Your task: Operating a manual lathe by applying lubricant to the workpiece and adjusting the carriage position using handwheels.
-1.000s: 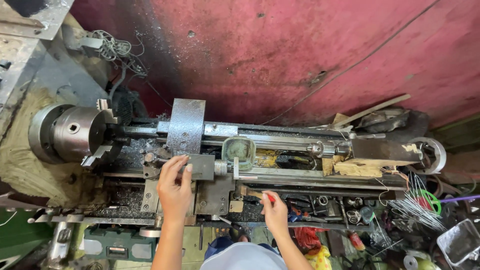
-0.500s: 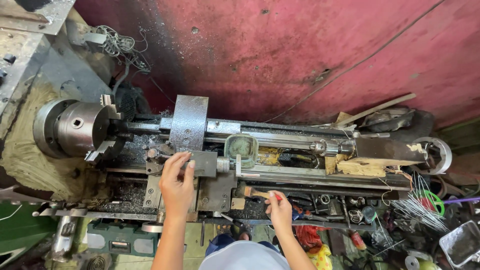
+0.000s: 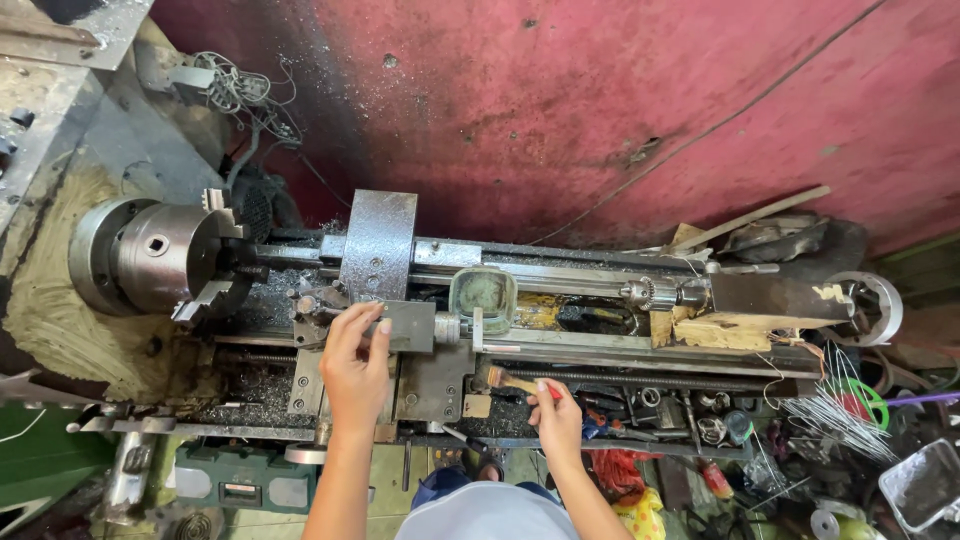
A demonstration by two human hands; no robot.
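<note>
The small brush point(image 3: 512, 381) had a pale wooden handle with a red end and dark bristles pointing left; it lay nearly level, just tilted, over the front of the lathe bed, its red end held in the right hand's point(image 3: 558, 420) grip. The tool post block point(image 3: 395, 325), a grey, chip-dusted steel slab, sat flat on the carriage just right of the chuck point(image 3: 150, 255), under the left hand's point(image 3: 355, 360) fingers.

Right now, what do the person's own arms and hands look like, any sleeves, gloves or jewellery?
Both forearms are bare: no sleeves reach into view. The left hand and the right hand wear no gloves, and no ring, watch or bracelet shows on either. The fingers are bare too. Below, near the frame's bottom edge, a pale blue-grey garment shows between the arms.
</note>
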